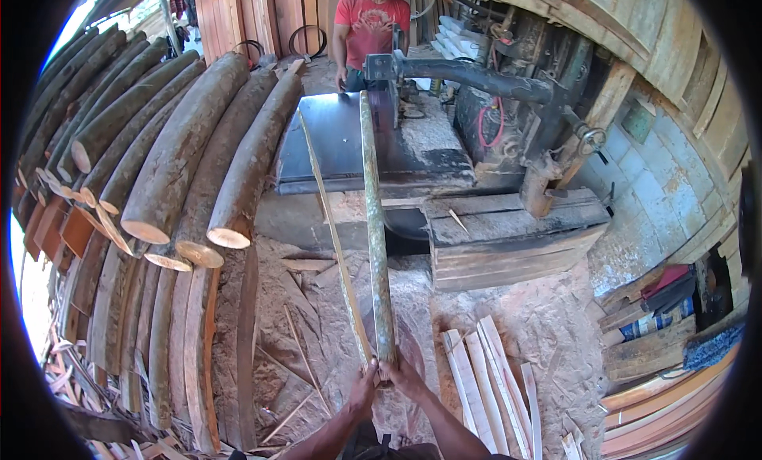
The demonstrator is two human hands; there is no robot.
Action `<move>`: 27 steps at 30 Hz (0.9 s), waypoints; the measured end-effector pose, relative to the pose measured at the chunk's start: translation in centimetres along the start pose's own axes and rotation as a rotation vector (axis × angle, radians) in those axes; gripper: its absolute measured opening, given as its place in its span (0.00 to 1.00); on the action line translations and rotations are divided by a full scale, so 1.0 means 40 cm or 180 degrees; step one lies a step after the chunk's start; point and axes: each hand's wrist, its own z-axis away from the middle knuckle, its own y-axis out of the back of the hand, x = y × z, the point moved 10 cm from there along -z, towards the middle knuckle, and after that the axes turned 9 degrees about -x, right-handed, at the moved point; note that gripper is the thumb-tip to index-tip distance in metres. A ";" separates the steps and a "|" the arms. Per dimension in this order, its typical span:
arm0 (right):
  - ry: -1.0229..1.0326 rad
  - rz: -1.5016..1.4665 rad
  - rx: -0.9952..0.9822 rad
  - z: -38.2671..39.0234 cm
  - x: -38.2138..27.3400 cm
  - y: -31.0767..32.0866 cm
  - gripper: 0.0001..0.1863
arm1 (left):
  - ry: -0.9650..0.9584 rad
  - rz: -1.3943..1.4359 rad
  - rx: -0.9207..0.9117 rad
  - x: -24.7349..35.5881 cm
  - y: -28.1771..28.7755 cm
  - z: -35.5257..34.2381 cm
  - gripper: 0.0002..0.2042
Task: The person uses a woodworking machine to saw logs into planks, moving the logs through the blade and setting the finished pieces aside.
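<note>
My left hand (363, 390) is closed round the near end of a thin, pale wood strip (335, 236). Beside it, my right hand (406, 380) grips the near end of a bark-covered wooden pole (375, 222). Strip and pole meet at my hands and spread apart toward their far ends, which reach over the dark metal saw table (321, 146). The pole's far end lies close to the upright guide of the sawing machine (476, 76). My fingertips partly hide the gripped ends.
Across the saw table stands a co-worker in a red shirt (371, 23). Thick logs (190, 142) are stacked at left. A sawdust-covered timber block (516, 238) stands right of the table. Sawn pale boards (484, 377) lie on the dusty floor at right, and loose offcuts (305, 357) at left.
</note>
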 end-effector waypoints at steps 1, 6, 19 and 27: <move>0.0197 0.0341 0.0242 -0.090 -0.029 0.030 0.35 | -0.0062 -0.0008 0.0033 0.033 0.026 -0.043 0.16; -0.0257 -0.0040 0.0082 -0.569 -0.135 0.147 0.54 | 0.0111 -0.0401 -0.0049 0.134 0.112 -0.132 0.17; 0.0626 0.1605 0.0804 -0.359 -0.156 0.134 0.31 | 0.2163 -0.0127 -0.1248 -0.119 -0.067 0.102 0.29; -0.1813 0.2123 0.1487 0.965 0.303 0.087 0.38 | 0.0328 0.0779 -0.0814 0.078 0.057 -0.388 0.49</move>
